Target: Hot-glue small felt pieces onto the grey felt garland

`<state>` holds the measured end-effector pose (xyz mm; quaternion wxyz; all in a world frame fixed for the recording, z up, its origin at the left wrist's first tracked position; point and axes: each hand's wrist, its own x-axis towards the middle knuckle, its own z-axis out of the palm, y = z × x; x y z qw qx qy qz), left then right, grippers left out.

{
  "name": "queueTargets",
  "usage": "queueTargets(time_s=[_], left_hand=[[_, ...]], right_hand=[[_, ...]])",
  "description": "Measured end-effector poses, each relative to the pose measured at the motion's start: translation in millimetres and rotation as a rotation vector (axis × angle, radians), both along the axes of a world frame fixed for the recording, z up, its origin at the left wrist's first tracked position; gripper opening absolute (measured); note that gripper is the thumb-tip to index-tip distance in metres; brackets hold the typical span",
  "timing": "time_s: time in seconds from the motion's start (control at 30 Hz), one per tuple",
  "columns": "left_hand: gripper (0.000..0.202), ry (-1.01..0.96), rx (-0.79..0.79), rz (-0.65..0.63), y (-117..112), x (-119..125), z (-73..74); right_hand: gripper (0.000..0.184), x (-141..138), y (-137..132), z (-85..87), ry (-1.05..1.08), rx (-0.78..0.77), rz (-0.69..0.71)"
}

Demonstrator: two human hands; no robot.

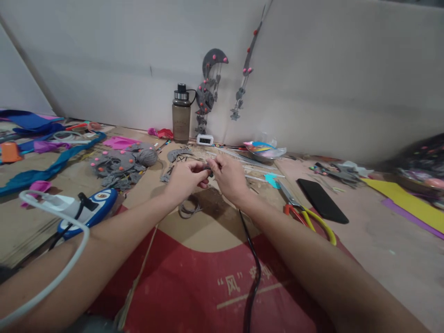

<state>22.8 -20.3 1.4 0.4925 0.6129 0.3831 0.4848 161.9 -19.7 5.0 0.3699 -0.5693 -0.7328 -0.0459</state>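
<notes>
My left hand (187, 179) and my right hand (229, 176) meet over the middle of the cardboard, fingertips pinched together. Between them is a small dark grey piece (210, 173), mostly covered by the fingers, so its kind cannot be made out. A loose coil of grey cord (190, 213) lies just below my left hand. Behind the hands are a grey felt crescent (179, 153) and other grey cut pieces. A black cable (255, 263) runs from under my right wrist toward the near edge.
Scissors with yellow handles (312, 217) and a black phone (322, 200) lie to the right. At left are a grey yarn ball (147, 156), felt pieces and a blue power strip (107, 203). A bottle (181, 118) and small clock (205, 139) stand at the wall, where felt garlands (205, 95) hang.
</notes>
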Motion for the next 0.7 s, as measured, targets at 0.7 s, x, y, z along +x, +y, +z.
queueTargets(time_s=[0.7], left_hand=[[0.011,-0.107,-0.137,0.003,-1.5,0.6,1.6]], right_hand=[[0.040,0.3,-0.3,-2.2,0.173,-0.015,0.144]])
